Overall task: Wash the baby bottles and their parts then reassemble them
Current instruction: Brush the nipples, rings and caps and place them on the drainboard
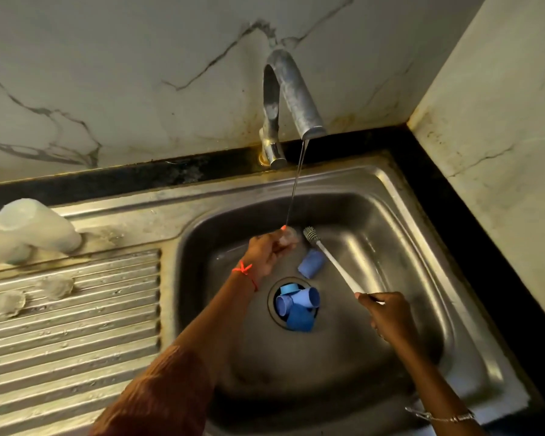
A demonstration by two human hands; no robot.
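Observation:
My left hand [266, 251] holds a small clear teat [288, 236] under the thin stream of water from the tap [291, 96]. My right hand [387, 316] grips the white handle of a bottle brush [331, 259], whose bristle head points at the teat and lies just right of it. A blue cap [311, 263] lies on the sink floor below the brush. Several blue bottle parts [298, 305] sit piled in the drain hole. Two clear teats [55, 286] rest on the ribbed draining board, and frosted bottles [29, 228] lie at the far left.
The steel sink basin [390, 247] fills the middle and right. The ribbed draining board [76, 341] is on the left. Marble walls close in behind and on the right, with a black counter edge [485, 247] along them.

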